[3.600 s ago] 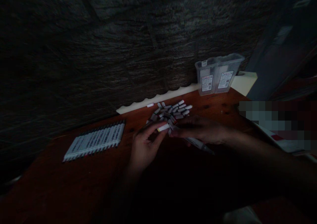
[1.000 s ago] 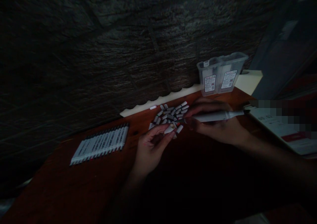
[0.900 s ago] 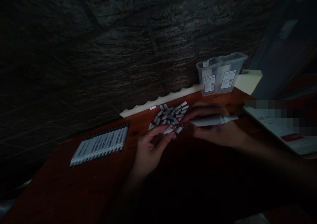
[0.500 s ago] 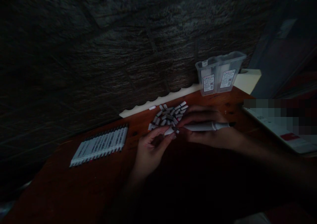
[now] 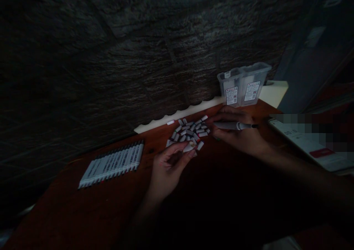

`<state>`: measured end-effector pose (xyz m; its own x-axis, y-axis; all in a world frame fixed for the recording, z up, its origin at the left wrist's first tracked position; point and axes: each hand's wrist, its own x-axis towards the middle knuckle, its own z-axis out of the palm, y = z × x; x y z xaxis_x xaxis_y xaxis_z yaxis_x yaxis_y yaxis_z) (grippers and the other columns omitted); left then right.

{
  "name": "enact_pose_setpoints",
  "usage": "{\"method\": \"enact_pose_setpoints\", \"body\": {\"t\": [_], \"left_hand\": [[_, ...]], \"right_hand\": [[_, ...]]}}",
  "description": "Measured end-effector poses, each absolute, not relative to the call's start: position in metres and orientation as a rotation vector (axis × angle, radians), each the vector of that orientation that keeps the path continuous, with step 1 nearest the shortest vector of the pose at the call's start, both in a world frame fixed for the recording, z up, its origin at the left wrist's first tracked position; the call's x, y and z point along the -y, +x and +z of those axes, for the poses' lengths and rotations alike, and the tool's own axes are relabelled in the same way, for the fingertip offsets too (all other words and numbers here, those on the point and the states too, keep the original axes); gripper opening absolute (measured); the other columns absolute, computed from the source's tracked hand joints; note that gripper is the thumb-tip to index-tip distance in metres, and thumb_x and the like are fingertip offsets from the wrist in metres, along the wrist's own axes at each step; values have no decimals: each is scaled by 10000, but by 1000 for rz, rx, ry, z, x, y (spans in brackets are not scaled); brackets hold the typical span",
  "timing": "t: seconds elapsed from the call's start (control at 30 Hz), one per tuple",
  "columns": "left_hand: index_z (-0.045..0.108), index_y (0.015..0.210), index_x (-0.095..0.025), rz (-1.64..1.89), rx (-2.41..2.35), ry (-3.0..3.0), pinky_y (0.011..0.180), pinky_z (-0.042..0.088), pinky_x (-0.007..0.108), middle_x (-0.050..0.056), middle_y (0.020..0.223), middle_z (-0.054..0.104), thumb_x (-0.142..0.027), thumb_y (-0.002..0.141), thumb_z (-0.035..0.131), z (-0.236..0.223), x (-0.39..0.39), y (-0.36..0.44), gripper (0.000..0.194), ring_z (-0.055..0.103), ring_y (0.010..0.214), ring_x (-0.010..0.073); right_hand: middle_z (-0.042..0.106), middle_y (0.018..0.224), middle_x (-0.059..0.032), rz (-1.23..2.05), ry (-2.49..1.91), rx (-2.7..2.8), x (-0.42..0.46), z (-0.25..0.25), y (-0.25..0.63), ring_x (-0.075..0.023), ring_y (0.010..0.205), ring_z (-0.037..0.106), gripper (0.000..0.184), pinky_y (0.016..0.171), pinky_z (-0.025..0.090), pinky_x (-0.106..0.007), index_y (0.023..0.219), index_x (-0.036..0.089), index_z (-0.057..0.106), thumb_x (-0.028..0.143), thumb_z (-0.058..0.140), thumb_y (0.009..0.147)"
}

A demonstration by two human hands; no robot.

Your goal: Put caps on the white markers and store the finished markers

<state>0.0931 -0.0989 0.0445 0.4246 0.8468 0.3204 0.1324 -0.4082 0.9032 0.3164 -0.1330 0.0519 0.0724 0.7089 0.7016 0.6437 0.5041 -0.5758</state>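
Observation:
My left hand (image 5: 167, 167) pinches a white marker cap (image 5: 189, 147) between thumb and fingers, at the near edge of a pile of loose marker caps (image 5: 190, 131). My right hand (image 5: 240, 135) grips a grey uncapped marker (image 5: 232, 125) lying across its fingers, dark tip pointing right. The right fingertips rest at the pile's right side. Both hands hover low over the reddish wooden table (image 5: 83, 209).
A neat row of capped white markers (image 5: 112, 164) lies at the left. Two clear plastic boxes (image 5: 243, 84) with labels stand at the back by the dark stone wall. A white scalloped strip (image 5: 179, 113) runs along the wall. White paper (image 5: 309, 146) lies at the right.
My right hand has drawn the marker back from the cap in my left hand, up and right toward the pile's far side. The left hand stays put with its cap.

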Motion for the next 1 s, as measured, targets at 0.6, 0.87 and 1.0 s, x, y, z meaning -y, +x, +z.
{"method": "enact_pose_setpoints", "body": {"t": [0.6, 0.87, 1.0], "left_hand": [[675, 975, -188, 1067, -790, 1816, 618, 577, 251, 49, 929, 743, -232, 791, 679, 43, 98, 94, 190, 685, 720, 142], [596, 1131, -177, 1080, -988, 1888, 651, 543, 258, 59, 952, 730, -362, 852, 618, 41, 77, 80, 335, 676, 775, 153], [665, 1041, -195, 981, -1327, 2231, 858, 510, 341, 57, 1036, 713, -400, 860, 589, 38, 52, 58, 284, 663, 934, 197]], "right_hand": [[665, 825, -33, 35, -1108, 1599, 131, 48, 316, -157, 736, 624, 104, 654, 492, -286, 887, 198, 716, 242, 679, 799], [689, 842, -30, 109, -1135, 1542, 129, 48, 316, -167, 767, 636, 75, 690, 508, -302, 866, 207, 707, 220, 648, 822], [699, 826, -41, 223, -1164, 1388, 126, 44, 314, -168, 741, 648, 99, 657, 523, -297, 833, 188, 694, 283, 671, 817]]}}
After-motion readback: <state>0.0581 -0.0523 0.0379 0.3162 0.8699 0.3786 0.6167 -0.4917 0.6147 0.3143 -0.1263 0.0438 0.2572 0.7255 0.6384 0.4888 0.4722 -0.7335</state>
